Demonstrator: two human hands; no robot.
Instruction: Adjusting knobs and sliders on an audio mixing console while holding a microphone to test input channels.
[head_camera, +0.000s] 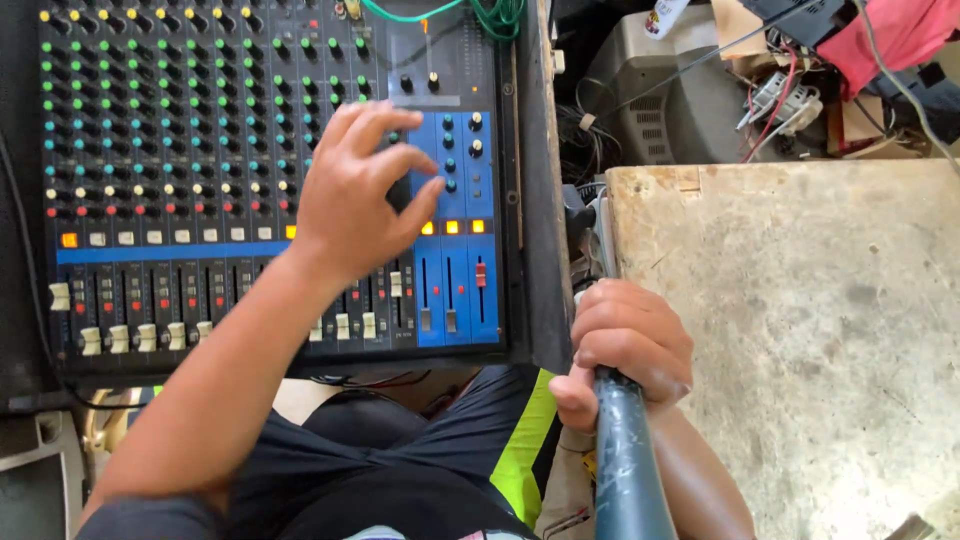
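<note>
Left hand (355, 195) is spread over the audio mixing console (200, 180), fingers curled, fingertips (432, 160) on the rotary knobs at the blue master section (455, 215). Below its wrist sits the row of white channel faders (150, 335); lit orange buttons (452, 227) lie just beside its thumb. Right hand (628, 345) is closed tight around a dark, scuffed microphone handle (630, 460), thumb wrapped under. To the right of that hand lies a worn stone-coloured tabletop (800, 330). Beyond it, tangled cables (790, 95) and a grey casing (660, 100).
</note>
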